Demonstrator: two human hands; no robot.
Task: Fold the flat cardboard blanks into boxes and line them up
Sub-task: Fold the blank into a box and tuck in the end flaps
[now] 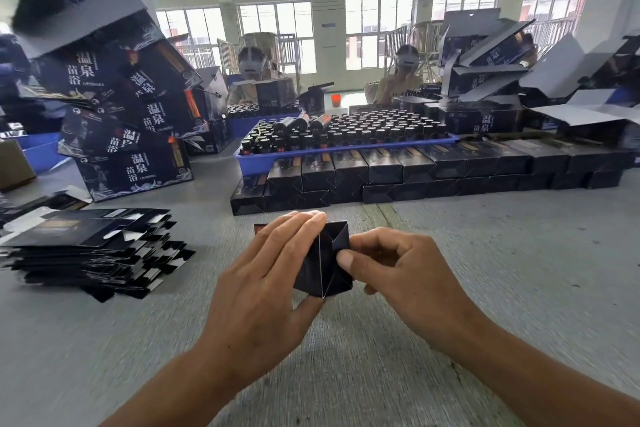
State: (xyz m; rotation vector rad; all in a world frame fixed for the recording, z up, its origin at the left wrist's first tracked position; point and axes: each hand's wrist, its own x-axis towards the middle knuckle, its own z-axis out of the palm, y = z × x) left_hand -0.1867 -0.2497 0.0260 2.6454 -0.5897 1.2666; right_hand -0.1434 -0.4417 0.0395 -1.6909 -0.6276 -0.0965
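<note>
Left hand [256,291] clasping box [323,262]; right hand [391,270] pinching end flap. Press flaps fully home, corners square, before adding to row [415,173].

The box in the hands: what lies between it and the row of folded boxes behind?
In the head view, only bare grey table separates the box from the row of folded boxes.

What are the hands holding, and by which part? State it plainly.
A small dark box: left hand grips its left side; right hand pinches the end flaps.
</note>
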